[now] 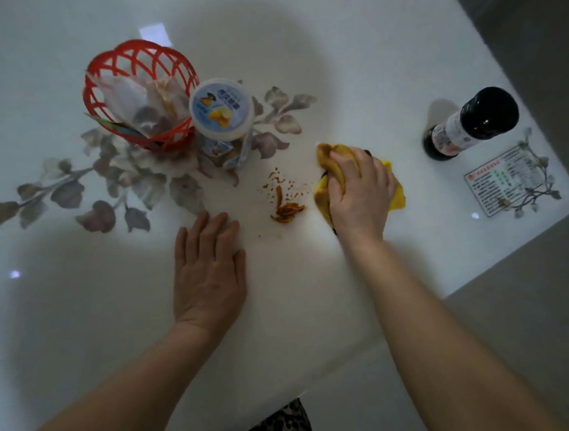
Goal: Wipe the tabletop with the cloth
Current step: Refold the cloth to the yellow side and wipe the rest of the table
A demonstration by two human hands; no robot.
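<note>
Nearest the lower edge of the frame, the glossy white tabletop [77, 302] ended in a smooth, slanting rim, and a broad bare stretch lay across its lower left. On it the left hand [209, 273] rested flat, fingers straight and together, holding nothing. Just right of it, at centre frame, lay a small heap and scatter of orange-brown scraps [284, 206], thin and curled. Touching close beside them on the right, the right hand [360, 195] pressed down on the bunched yellow cloth [397, 198], its fingers curled over the soft, crumpled folds. Further right a dark bottle [471, 123] with a rounded black cap stood near the table's right edge, beside a printed card [500, 184]. Further up, left of centre, a round tub [221, 109] with a pale printed lid stood against a red plastic lattice basket [141, 93] stuffed with crinkled wrappers, over a muted leaf pattern [78, 195]
</note>
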